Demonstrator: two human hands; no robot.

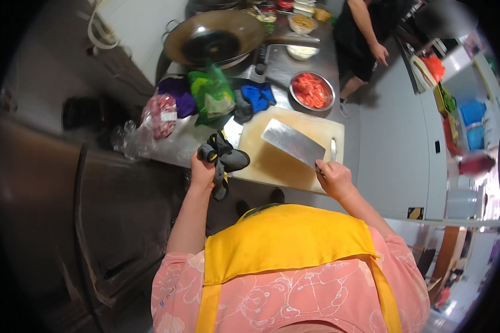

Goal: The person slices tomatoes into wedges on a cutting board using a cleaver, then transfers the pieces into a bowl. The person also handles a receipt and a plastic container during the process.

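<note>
My left hand (203,172) grips a bunched dark grey and black item (233,160) with yellow edging. It looks like a pair of fabric gloves, held up at the left edge of the cutting board. The handle of a Chinese cleaver (293,143) is in my right hand (336,179). Its broad steel blade extends up and left over the white cutting board (271,172), and I cannot tell whether it touches the board. A slot-shaped handle hole shows near the board's right edge. Beyond the board sits a steel bowl (330,102) of cut tomatoes (310,90).
A large wok (216,37) stands on a stove at the back. Left of the board lie bagged meat (163,116), a green plastic bag (212,98) and blue cloth (258,95). Several food bowls line the back. Another person (358,41) stands beyond the counter's right edge.
</note>
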